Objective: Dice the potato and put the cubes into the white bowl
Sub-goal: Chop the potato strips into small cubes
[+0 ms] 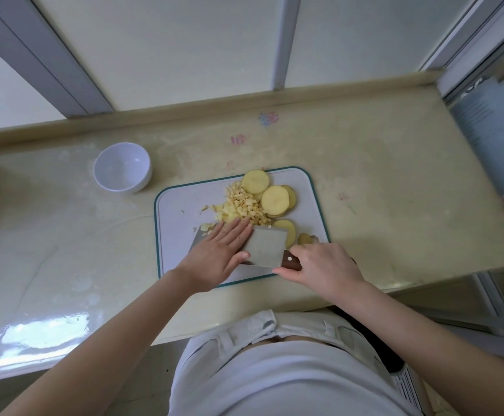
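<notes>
Currently your left hand (214, 253) presses flat-fingered on the cleaver (267, 247); right hand (322, 268) grips its handle. Cubes (241, 205) just beyond the edge; bowl (121, 167) well left.

left hand (214, 256) flat on the cleaver (267, 247) blade, right hand (319, 265) gripping its wooden handle, potato cubes (240, 207) piled beside slices (274, 200) on cutting board (184, 205), white bowl (121, 167) off left

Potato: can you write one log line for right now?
left hand: flat on cleaver | right hand: grips handle | potato cubes: piled on board | slices: uncut | white bowl: empty
</notes>
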The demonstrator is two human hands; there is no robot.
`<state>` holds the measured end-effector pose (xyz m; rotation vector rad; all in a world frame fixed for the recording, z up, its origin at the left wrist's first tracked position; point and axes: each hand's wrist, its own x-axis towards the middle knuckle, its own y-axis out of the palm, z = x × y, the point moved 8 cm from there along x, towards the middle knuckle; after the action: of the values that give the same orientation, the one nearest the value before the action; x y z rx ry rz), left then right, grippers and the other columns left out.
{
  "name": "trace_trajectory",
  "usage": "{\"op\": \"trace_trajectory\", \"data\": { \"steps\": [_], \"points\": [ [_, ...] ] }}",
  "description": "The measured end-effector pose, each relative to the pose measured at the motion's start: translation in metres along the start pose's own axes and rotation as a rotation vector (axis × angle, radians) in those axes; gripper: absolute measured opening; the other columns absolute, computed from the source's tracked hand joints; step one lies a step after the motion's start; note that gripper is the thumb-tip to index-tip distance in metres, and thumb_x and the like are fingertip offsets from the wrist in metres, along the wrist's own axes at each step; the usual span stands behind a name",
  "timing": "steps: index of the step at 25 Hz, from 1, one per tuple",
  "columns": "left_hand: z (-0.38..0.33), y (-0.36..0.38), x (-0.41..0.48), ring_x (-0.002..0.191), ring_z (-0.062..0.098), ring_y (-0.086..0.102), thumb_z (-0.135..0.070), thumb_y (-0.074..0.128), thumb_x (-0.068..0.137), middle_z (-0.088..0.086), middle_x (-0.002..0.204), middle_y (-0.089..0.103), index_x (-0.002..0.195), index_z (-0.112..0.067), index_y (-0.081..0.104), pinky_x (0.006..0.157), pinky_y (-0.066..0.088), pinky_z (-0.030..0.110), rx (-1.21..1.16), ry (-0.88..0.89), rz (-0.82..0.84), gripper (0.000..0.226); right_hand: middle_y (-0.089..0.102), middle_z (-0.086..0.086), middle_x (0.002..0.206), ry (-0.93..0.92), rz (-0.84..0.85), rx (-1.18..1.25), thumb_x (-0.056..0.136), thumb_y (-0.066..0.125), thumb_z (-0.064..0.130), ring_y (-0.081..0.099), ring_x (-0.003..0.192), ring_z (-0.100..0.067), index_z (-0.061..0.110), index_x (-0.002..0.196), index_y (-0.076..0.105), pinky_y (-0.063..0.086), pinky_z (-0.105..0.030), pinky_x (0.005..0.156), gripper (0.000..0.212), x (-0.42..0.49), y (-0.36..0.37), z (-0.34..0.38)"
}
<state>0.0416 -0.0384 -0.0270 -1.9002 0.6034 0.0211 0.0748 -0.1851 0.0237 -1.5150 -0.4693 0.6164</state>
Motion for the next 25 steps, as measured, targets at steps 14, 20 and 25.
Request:
{"op": "trace_trajectory", "data": {
  "steps": [14, 20, 25],
  "points": [
    [0.016, -0.008, 0.002, 0.143, 0.011, -0.016, -0.064, -0.016, 0.086, -0.001, 0.155, -0.010, 0.147, -0.016, -0.004, 0.114, -0.018, 0.025, 0.038, -0.130, -0.127, 0.078, 0.048, 0.004, 0.042, 0.057, -0.080, 0.082, 0.068, 0.070, 0.060, 0.048, 0.033, -0.019, 0.016, 0.054, 0.053, 0.017, -0.018, 0.038, 0.049, -0.015, -0.007, -0.028],
    [0.045, -0.007, -0.001, 0.141, 0.006, -0.015, -0.063, -0.010, 0.084, -0.001, 0.157, -0.005, 0.149, -0.015, -0.002, 0.112, -0.017, 0.024, -0.068, -0.311, -0.136, 0.082, 0.048, 0.003, 0.040, 0.124, -0.093, 0.099, 0.072, 0.062, 0.061, 0.048, 0.033, -0.020, 0.016, 0.055, 0.057, 0.021, -0.018, 0.040, 0.049, -0.032, 0.004, -0.040],
    [0.027, -0.048, -0.005, 0.142, 0.017, 0.020, -0.042, 0.017, 0.099, 0.003, 0.151, 0.031, 0.147, -0.012, 0.029, 0.117, 0.008, 0.034, -0.245, -0.297, -0.525, 0.057, 0.041, 0.003, 0.044, 0.374, -0.038, 0.239, 0.076, 0.072, 0.051, 0.041, 0.042, -0.023, 0.016, 0.057, 0.045, 0.024, -0.024, 0.045, 0.048, -0.053, 0.008, -0.063]
  ]
}}
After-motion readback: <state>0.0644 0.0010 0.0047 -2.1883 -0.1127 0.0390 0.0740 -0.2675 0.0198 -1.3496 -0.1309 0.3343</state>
